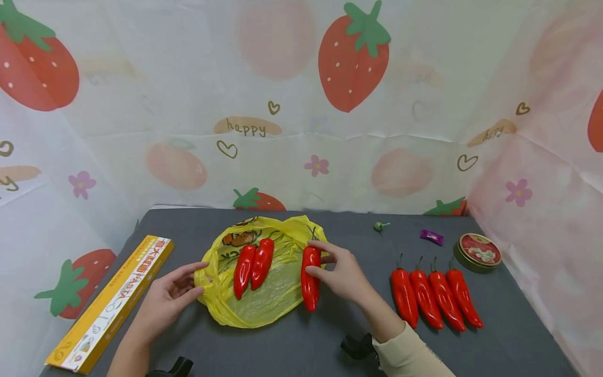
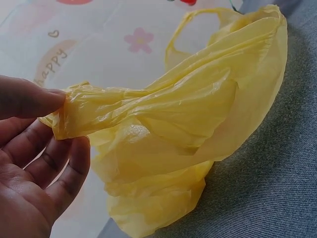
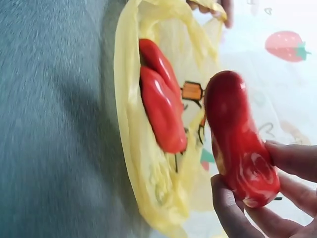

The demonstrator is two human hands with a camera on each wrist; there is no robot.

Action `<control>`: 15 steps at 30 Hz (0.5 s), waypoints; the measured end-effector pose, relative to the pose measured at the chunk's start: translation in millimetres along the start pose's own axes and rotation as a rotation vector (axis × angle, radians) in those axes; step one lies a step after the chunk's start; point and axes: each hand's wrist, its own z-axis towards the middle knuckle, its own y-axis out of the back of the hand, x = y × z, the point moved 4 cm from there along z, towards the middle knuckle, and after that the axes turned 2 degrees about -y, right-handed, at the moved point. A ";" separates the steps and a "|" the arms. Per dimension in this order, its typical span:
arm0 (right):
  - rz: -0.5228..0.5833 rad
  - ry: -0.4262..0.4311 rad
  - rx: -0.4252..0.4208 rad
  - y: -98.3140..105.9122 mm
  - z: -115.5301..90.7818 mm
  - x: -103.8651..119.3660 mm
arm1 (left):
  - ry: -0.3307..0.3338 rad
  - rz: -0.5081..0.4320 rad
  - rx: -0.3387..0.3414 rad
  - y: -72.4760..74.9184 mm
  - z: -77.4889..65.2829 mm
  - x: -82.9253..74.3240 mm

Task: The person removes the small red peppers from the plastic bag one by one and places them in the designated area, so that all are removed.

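Yellow bag (image 1: 254,314), head view: left hand (image 1: 165,293) pinches its left rim, presumably keeping the mouth wide; two red peppers (image 1: 262,264) inside.
Held pepper (image 1: 310,285), head view: at the bag's right edge, tip toward the wearer; right hand (image 1: 341,269) reaches from the right.
Pinched plastic (image 2: 94,109), left wrist view: gathered between thumb and fingertips, palm showing.
Held pepper, right wrist view: gripped at one end, probably leaving the body free.

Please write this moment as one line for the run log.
left hand: pinches bag | right hand: holds pepper near bag | in bag: two peppers | on table, right of bag: four peppers
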 end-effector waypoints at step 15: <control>-0.008 0.014 -0.015 43.6 -12.9 -17.1 | 0.009 0.004 0.002 -1.5 0.6 0.9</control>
